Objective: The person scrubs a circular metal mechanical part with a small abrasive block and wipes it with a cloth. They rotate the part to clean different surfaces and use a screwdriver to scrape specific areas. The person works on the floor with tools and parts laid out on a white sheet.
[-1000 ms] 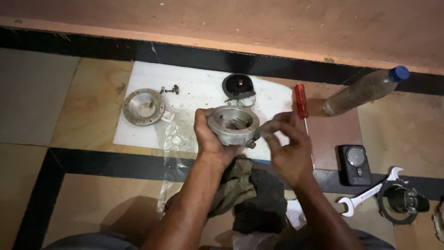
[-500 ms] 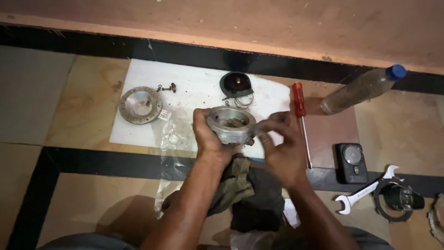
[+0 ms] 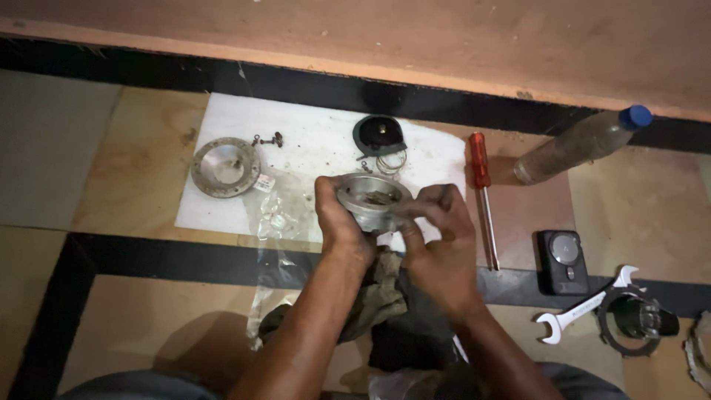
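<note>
A round grey metal housing [image 3: 370, 200], cup-shaped and open at the top, is held above the floor between both hands. The fingers [image 3: 329, 200] of the left hand [image 3: 341, 226] are curled and pressed around the housing's left wall, so the part is gripped from that side. The fingers [image 3: 433, 204] of the right hand [image 3: 441, 237] are bent inward and laid against the housing's right rim; whether something small is pinched between them cannot be told. Small dark bits are seen inside the cup, too blurred to be made out.

Under the wrists a dark crumpled rag [image 3: 385, 304] is spread, and a clear plastic bag [image 3: 278, 230] lies just left of the left hand. Behind the hands a white sheet [image 3: 311, 148] is laid on the tiled floor [image 3: 133, 185]. On it a flat round metal flange [image 3: 225, 167] is placed at the left, with a few small screws [image 3: 268, 139] just beside it, and a black round cap [image 3: 379, 135] with wire rings [image 3: 391, 160] touching it is set farther back.

To the right, a screwdriver with a red handle [image 3: 481, 185] lies at the sheet's edge. A plastic bottle with a blue cap [image 3: 585, 142] is laid on its side near the wall. A small black device [image 3: 563, 261] rests on the floor, and near it an open-ended spanner [image 3: 585, 315] lies against a dark toothed ring part [image 3: 635, 320].
</note>
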